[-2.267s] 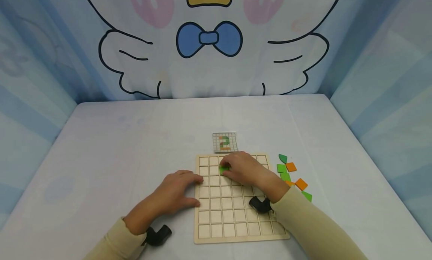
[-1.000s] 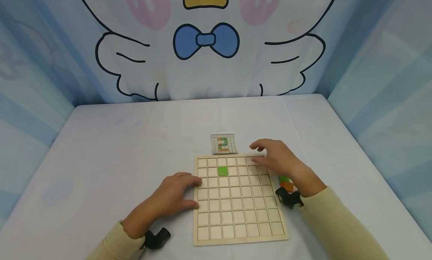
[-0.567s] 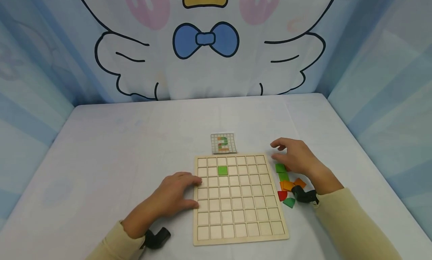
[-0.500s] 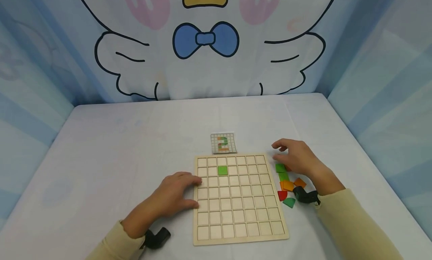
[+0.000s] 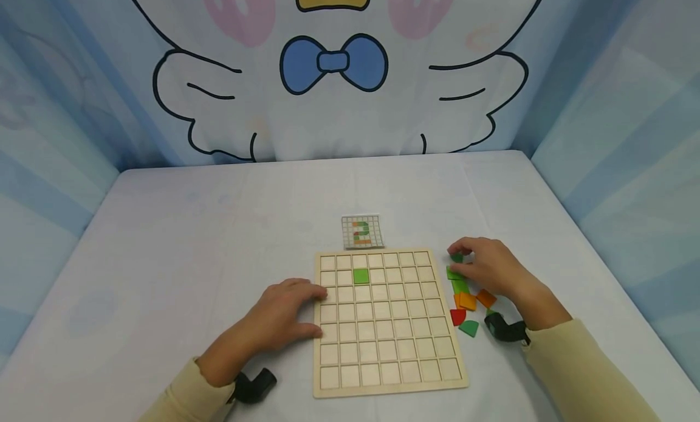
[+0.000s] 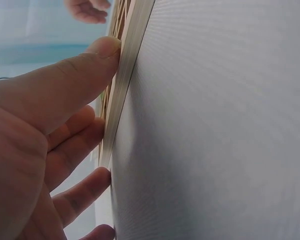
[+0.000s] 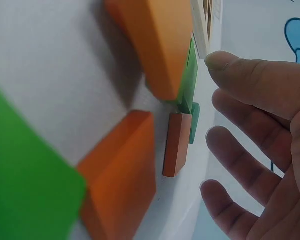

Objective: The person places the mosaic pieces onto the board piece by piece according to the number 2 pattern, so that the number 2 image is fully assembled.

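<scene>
A pale wooden grid board lies on the table with one green square tile in a cell of its second row. My left hand rests at the board's left edge, thumb and fingertips against the side in the left wrist view. My right hand hovers over the loose tiles right of the board. Its thumb and fingers are spread around a dark green rounded tile and a green square. In the right wrist view the fingers are apart, with nothing between them.
Below the right hand lie orange tiles, a red rounded tile and a green rounded tile. A small card printed with a coloured figure on a grid lies behind the board. A patterned curtain hangs behind the table.
My right hand has left the green square tile in the board, moved right to the loose tiles, and come down closer over them. My left hand has stayed at the board's edge.
</scene>
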The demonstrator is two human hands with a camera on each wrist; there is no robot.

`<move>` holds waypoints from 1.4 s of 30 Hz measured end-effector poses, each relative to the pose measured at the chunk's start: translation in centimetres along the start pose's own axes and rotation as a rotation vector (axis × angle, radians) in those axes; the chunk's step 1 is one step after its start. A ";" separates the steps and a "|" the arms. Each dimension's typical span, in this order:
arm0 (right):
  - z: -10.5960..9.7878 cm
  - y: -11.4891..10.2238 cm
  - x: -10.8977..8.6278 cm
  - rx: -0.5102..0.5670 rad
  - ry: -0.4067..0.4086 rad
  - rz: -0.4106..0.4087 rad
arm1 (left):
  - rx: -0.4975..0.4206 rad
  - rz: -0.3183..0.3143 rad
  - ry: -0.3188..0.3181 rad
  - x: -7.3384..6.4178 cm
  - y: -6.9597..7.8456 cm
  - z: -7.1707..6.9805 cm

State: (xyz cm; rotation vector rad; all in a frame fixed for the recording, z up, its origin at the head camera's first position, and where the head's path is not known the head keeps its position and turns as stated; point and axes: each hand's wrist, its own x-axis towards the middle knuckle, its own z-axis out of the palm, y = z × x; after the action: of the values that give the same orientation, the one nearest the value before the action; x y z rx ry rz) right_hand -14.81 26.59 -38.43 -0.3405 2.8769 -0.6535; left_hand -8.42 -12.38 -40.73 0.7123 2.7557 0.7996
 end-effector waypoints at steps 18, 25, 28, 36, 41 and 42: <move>0.4 0.5 -1.1 -0.047 0.007 -0.038 | 0.000 -0.003 -0.004 -0.1 0.0 0.0; 0.5 0.7 -1.0 -0.058 0.008 -0.044 | 0.003 -0.004 -0.003 0.0 0.0 0.0; 0.5 0.7 -0.9 -0.062 0.009 -0.056 | 0.004 -0.005 -0.003 0.1 0.0 0.0; 0.6 0.4 -0.7 -0.067 0.002 -0.036 | 0.001 -0.004 -0.009 0.1 0.0 0.0; 0.7 0.5 -0.6 -0.062 -0.005 -0.056 | 0.005 -0.006 -0.007 0.0 0.0 0.0; 0.7 0.6 -0.6 -0.059 -0.006 -0.063 | 0.006 -0.006 -0.007 0.0 0.0 0.0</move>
State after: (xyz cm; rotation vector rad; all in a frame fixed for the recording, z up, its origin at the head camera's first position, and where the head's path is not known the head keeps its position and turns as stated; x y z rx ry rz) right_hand -14.21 26.96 -39.26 -0.4418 2.8953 -0.5770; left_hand -8.45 -12.36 -40.76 0.7065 2.7538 0.7872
